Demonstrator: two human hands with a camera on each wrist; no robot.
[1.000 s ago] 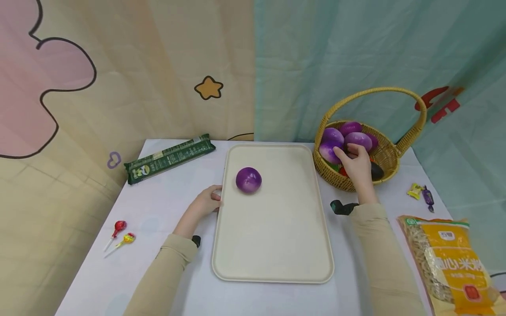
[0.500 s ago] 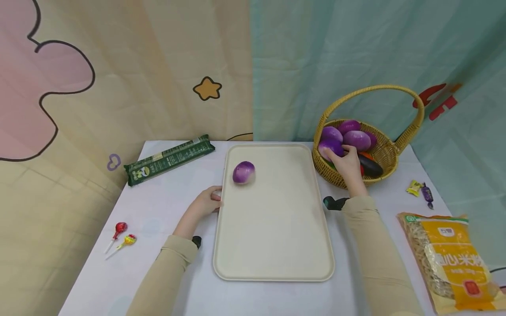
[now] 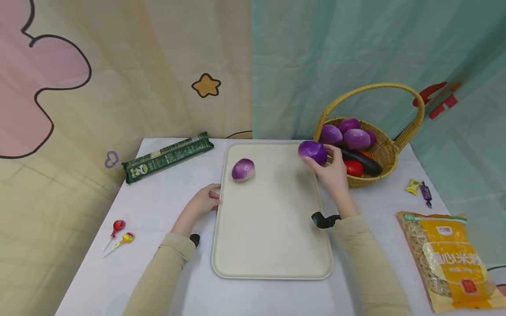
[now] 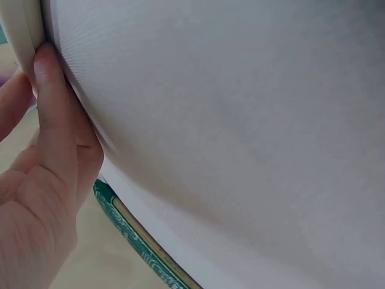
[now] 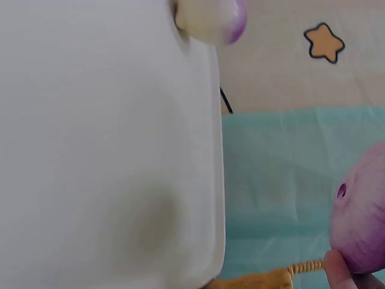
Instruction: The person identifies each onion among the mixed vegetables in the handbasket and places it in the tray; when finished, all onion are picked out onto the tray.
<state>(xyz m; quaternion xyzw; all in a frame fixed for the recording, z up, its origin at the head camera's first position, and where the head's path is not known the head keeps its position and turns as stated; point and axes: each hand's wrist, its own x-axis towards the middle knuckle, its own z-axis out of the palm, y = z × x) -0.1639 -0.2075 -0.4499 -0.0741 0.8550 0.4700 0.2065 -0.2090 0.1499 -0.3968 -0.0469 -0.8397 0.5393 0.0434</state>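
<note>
White table (image 3: 276, 298): we find everything below on it or above it. Pale tray (image 3: 272, 228): flat at centre. Wicker basket (image 3: 386, 159): just beyond the tray's right side, handle upright. Orange noodle bag (image 3: 448, 263): near right. Green packet (image 3: 168, 158): far left, slanted. Dark eggplant (image 3: 361, 161): inside the basket.

Left hand (image 3: 201, 199): thumb and fingers curled against the tray's left rim. Right hand (image 3: 334, 173): just in front of the basket, thumb and fingertips clamped on the held vegetable (image 3: 311, 152). We note that purple piece raised at the tray's far right corner; most of it projects leftward past the fingertips. In the right wrist view we see a fingertip against its lower end.

Loose purple vegetable (image 3: 243, 170): resting on the tray, far left part, apart from both hands. Four similar vegetables (image 3: 356, 139) and a red tomato (image 3: 353, 168): in the basket. Two lollipops (image 3: 118, 225): left. Two wrapped sweets (image 3: 426, 192): right.
</note>
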